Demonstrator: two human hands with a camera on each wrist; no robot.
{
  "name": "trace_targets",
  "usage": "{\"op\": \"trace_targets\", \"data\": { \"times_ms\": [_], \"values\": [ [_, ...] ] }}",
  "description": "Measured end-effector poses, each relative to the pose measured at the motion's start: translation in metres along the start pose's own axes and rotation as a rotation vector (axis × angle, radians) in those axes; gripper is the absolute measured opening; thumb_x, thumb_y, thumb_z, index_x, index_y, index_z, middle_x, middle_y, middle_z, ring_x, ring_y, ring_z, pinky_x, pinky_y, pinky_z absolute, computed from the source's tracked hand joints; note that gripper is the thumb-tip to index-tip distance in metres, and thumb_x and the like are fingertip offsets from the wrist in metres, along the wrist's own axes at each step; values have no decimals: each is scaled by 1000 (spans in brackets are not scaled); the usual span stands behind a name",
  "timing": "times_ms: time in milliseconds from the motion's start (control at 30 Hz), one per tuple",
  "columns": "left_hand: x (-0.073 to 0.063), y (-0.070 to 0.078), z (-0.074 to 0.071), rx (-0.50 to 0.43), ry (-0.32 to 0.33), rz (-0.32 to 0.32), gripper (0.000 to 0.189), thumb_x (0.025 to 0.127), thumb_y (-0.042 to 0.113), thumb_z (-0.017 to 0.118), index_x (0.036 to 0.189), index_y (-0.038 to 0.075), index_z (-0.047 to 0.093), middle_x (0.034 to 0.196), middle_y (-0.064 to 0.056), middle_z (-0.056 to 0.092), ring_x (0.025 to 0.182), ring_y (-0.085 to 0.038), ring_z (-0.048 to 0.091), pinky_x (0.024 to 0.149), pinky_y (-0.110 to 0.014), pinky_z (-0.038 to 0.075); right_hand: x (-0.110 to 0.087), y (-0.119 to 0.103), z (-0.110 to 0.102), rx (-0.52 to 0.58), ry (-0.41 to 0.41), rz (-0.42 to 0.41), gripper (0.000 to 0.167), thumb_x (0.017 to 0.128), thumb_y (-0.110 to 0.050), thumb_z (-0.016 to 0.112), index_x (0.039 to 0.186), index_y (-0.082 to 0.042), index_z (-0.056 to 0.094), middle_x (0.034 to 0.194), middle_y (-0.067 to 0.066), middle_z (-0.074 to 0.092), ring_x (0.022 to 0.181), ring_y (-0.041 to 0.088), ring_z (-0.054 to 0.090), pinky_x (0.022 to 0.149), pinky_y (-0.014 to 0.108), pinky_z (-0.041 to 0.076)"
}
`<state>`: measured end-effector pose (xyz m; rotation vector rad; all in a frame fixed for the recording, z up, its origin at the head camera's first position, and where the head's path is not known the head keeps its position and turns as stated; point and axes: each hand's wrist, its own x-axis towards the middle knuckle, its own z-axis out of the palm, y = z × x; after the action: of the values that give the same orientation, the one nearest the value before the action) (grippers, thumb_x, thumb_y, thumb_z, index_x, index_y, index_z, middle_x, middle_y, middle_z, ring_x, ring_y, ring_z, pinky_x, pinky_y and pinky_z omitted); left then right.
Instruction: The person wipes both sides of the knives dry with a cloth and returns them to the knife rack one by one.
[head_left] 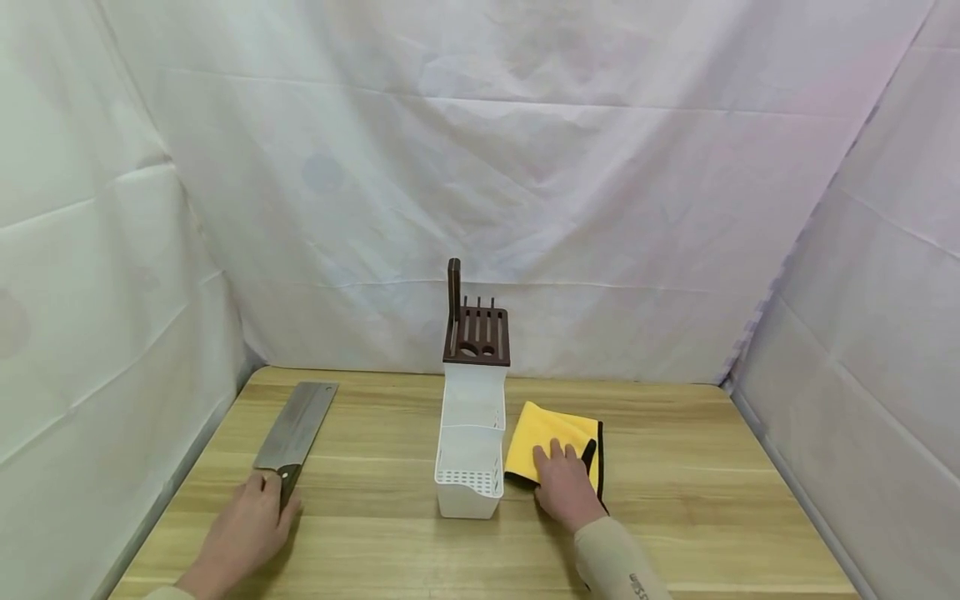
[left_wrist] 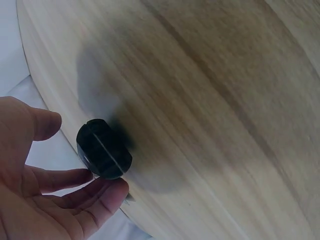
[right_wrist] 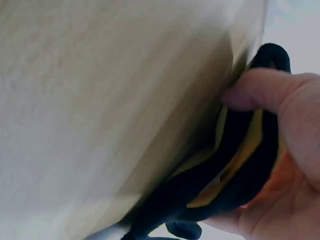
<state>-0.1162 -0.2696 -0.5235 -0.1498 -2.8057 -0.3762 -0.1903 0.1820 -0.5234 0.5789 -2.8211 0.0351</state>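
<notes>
A cleaver with a wide steel blade [head_left: 297,421] lies on the left of the table. My left hand [head_left: 243,525] is at its dark handle [left_wrist: 104,150]. In the left wrist view the fingers touch one side of the handle, while the thumb [left_wrist: 47,124] stands apart from it. On the right, a folded yellow cloth [head_left: 536,433] with black edging lies on the table. My right hand [head_left: 566,492] holds its near edge. The right wrist view has the thumb [right_wrist: 245,92] against the black border [right_wrist: 170,200], with the cloth between thumb and fingers.
Between the hands stands a white plastic holder [head_left: 471,396] with stepped compartments. Its dark brown slotted top [head_left: 495,354] has round holes, thin pegs and a tall upright piece [head_left: 453,287]. White sheets [head_left: 600,192] hang behind and beside the wooden table [head_left: 375,533].
</notes>
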Motion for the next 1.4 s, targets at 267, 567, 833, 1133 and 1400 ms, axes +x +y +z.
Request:
{"op": "trace_targets", "data": {
  "times_ms": [267, 567, 833, 1133, 1400],
  "values": [
    [2, 1, 2, 17, -65, -43, 36, 89, 16, 75, 91, -12, 53, 77, -18, 52, 67, -36, 56, 55, -52, 50, 0, 1, 15, -108, 148, -29, 22, 85, 4, 74, 103, -2, 63, 82, 17, 60, 64, 29, 52, 46, 38, 49],
    [8, 1, 2, 18, -127, -94, 35, 89, 13, 75, 90, -15, 53, 76, -19, 54, 65, -35, 59, 53, -51, 52, 4, 4, 8, -78, 83, -16, 24, 85, 6, 75, 106, 2, 66, 83, 16, 62, 64, 29, 57, 49, 35, 52],
    [12, 0, 2, -4, -162, -135, 35, 88, 10, 74, 92, -18, 53, 76, -22, 54, 67, -38, 62, 55, -53, 54, 8, 14, -2, 187, -21, 77, 33, 81, 14, 74, 112, 4, 68, 106, 23, 74, 90, 36, 73, 78, 43, 62],
    [13, 0, 1, -23, -124, -135, 29, 88, 9, 66, 85, -17, 52, 75, -23, 52, 62, -35, 60, 53, -52, 52, 7, 22, -17, 338, -153, 211, 45, 86, 8, 75, 130, 5, 66, 127, 22, 69, 118, 40, 66, 98, 52, 55],
    [19, 6, -10, -83, -136, -194, 30, 92, 13, 56, 85, -16, 49, 73, -20, 48, 57, -27, 52, 48, -45, 49, 4, 33, -24, 394, -142, 281, 44, 88, 7, 69, 132, 3, 65, 123, 24, 69, 115, 42, 66, 96, 55, 54]
  ]
}}
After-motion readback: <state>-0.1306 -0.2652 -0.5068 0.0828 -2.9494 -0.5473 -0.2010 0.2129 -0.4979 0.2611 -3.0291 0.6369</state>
